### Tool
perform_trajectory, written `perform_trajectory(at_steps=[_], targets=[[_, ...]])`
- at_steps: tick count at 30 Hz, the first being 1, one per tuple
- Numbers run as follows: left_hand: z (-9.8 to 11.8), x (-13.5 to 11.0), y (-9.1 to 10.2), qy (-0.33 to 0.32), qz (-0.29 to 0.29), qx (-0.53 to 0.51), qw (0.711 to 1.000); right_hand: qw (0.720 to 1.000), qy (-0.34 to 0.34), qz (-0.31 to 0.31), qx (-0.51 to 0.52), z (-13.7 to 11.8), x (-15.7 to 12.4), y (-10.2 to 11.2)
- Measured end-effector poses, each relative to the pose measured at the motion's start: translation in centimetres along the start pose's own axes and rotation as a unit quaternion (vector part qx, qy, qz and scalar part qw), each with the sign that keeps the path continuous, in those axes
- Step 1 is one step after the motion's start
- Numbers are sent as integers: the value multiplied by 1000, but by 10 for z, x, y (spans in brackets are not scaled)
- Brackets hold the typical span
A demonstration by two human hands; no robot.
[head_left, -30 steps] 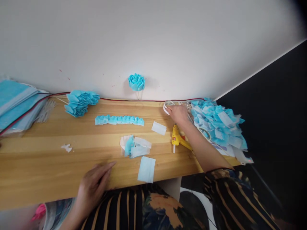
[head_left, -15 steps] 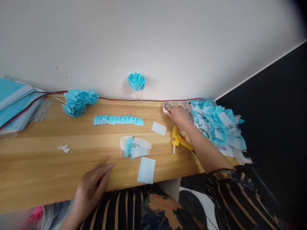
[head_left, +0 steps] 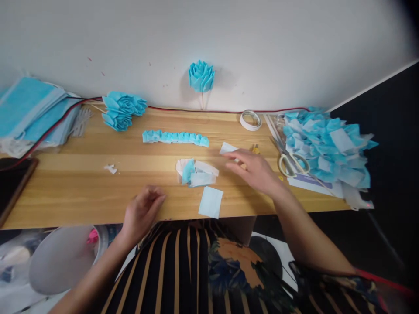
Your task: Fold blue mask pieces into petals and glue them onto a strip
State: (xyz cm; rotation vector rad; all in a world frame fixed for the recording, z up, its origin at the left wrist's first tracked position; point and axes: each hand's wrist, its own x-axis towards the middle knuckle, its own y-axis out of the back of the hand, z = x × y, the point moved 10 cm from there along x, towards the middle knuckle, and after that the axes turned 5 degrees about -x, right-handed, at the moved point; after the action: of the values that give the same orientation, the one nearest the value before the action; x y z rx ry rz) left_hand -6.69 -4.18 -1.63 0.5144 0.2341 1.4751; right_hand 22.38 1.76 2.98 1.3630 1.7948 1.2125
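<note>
My right hand (head_left: 255,171) hovers over the table with its fingers stretched apart, holding nothing. It partly hides a folded white strip (head_left: 228,148) near its fingertips and covers most of the yellow glue gun (head_left: 255,149). My left hand (head_left: 144,212) rests near the table's front edge, its fingers curled in and nothing showing in them. Between the hands lie a pale blue cloth square (head_left: 211,203) and a small heap of white and blue cut pieces (head_left: 198,173). Behind them runs a gathered blue strip (head_left: 176,137).
A tape roll (head_left: 250,121) lies near the wall. Scissors (head_left: 290,157) lie beside a blue petal pile (head_left: 327,146). Blue flowers (head_left: 121,110) rest back left, near a stack of masks (head_left: 32,109); another flower (head_left: 201,76) stands against the wall. A phone (head_left: 15,187) lies at left.
My right hand has left the tape roll and come back toward me, over the glue gun. My left hand's fingers have curled in from lying stretched. The view has shifted, showing more of the lap.
</note>
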Motion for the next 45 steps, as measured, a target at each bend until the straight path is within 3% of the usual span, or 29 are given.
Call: perform_trajectory(at_steps=[4,9,12,19,23,27,30,33,36,41,43,45], targets=[[33,17,-1,-71,-47,6,996,1000,25,14,9,-20,-22,-15],[68,33,0,-132,-68,54,987,995,39,85,-16,-29,-37,-8],[82,36,-7,-159,-90,67,981,995,52,82,-10,-39,-56,-13],[104,30,-57,-307,-175,61,934,990,139,-2,-5,-76,-97,-58],[100,39,-84,-339,-191,142,910,987,158,-5,-40,-82,-101,-77],[86,50,-112,-347,-253,220,876,989,142,18,-48,-77,-102,-82],[71,62,-121,-339,-279,261,860,989,140,28,-31,-73,-106,-78],[56,78,-117,-328,-273,273,862,992,121,35,-25,-63,-105,-71],[44,91,-107,-306,-257,264,878,995,84,50,-29,-53,-94,-62],[36,98,-89,-245,-237,160,927,993,97,40,55,-63,-64,-45],[35,99,-83,-209,-235,102,944,989,70,91,98,-58,-56,-21],[35,103,-75,-176,-217,47,959,962,29,222,156,-43,-57,16]])
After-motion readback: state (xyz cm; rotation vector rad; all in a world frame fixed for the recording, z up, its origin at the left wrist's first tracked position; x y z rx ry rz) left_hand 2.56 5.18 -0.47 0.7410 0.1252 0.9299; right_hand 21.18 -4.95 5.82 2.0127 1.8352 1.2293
